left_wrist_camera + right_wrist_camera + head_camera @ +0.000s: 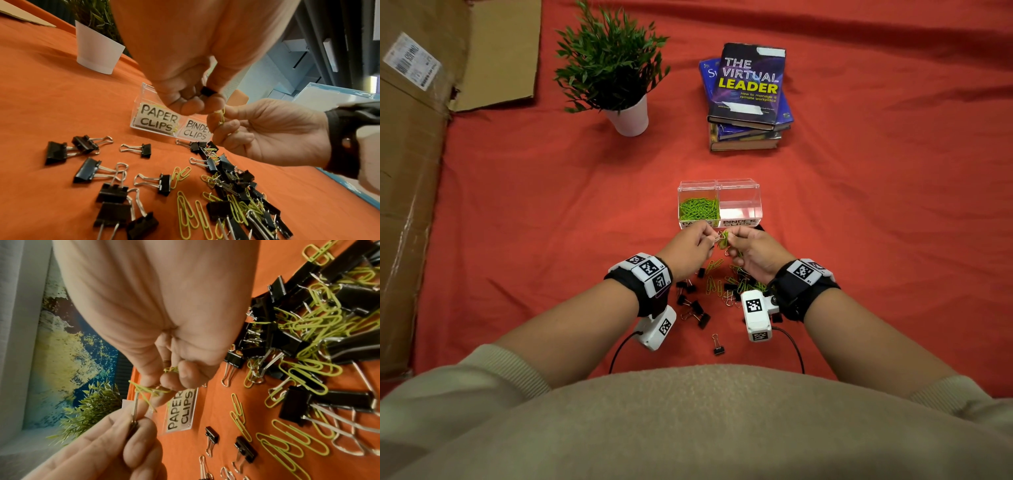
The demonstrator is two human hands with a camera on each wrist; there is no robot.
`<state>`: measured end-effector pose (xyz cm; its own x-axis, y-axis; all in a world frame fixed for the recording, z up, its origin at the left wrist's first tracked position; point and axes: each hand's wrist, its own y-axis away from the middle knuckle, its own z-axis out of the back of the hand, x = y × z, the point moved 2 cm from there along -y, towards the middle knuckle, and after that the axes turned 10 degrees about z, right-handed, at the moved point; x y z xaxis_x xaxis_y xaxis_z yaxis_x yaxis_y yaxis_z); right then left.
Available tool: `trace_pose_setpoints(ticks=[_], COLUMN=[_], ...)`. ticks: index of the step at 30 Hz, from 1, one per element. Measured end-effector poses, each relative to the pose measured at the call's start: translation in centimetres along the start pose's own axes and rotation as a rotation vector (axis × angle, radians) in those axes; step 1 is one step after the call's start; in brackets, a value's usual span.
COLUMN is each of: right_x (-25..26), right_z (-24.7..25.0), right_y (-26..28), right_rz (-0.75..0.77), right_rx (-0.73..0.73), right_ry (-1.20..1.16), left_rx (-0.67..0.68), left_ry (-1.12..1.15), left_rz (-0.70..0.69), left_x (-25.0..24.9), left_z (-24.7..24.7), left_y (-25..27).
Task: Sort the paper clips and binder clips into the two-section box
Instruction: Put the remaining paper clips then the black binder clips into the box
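Observation:
My left hand (709,240) pinches a black binder clip (207,91) by its body, its silver handle (135,408) pointing toward the other hand. My right hand (731,242) pinches green paper clips (147,389) that are tangled on that handle. Both hands hover just in front of the clear two-section box (739,192). Its left section, labelled PAPER CLIPS (159,119), holds a heap of green paper clips (698,207). The right section, labelled BINDER CLIPS (196,131), looks empty. Below my hands a mixed pile of binder clips and paper clips (719,289) lies on the cloth.
A red cloth (551,205) covers the surface. A potted plant (616,72) stands at the back left and a stack of books (748,99) at the back right. Flattened cardboard (410,171) runs along the left edge. One binder clip (718,345) lies apart, nearest me.

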<state>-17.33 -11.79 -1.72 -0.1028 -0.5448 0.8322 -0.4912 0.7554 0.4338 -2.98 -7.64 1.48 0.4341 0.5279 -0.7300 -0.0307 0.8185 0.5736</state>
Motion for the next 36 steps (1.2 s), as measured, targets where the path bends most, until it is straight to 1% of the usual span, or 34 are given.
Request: trace_pose_setpoints(ticks=[3,7,9,12,14,16,22,25,29,33,36], right_x=[0.4,0.5,0.4,0.4,0.2,0.1,0.7,0.9,1.1,1.2,2.0], right_z=[-0.4,-0.5,-0.5,-0.3,-0.2,0.0,-0.3,-0.2,-0.1,-0.2,-0.2], right_y=[0.1,0.0,0.0,0.1,0.0,0.0,0.3,0.2,0.2,0.4,0.8], right_rz=[-0.013,0.027,0.057,0.128,0.175,0.196,0.163,0.141,0.156,0.155,0.123], right_rx=[0.026,0.053,0.030,-0.013,-0.006,0.003,-0.047,-0.041,-0.013,0.018,0.024], right_ry=[-0.010,0.112,0.166,0.294,0.423,0.488,0.322,0.394,0.554,0.537,0.436], left_rx=[-0.034,-0.089,-0.105,-0.101,-0.085,-0.069,-0.060,-0.049,-0.035,-0.040,-0.044], left_ry=[0.018,0.009,0.030,0.130,0.200,0.229,0.198,0.241,0.174,0.137,0.148], left_rz=[-0.003,0.008,0.032,0.096,0.124,0.129,0.106,0.136,0.090,0.050,0.036], left_x=[-0.3,-0.4,-0.2,0.1,0.2,0.0,-0.1,0.1,-0.1,-0.2,-0.1], left_z=[0.0,0.1,0.1,0.0,0.2,0.4,0.6,0.6,0.6,0.7,1.1], left_y=[0.2,0.0,-0.1,-0.4,-0.5,-0.5,0.0,0.0,0.4,0.5,0.6])
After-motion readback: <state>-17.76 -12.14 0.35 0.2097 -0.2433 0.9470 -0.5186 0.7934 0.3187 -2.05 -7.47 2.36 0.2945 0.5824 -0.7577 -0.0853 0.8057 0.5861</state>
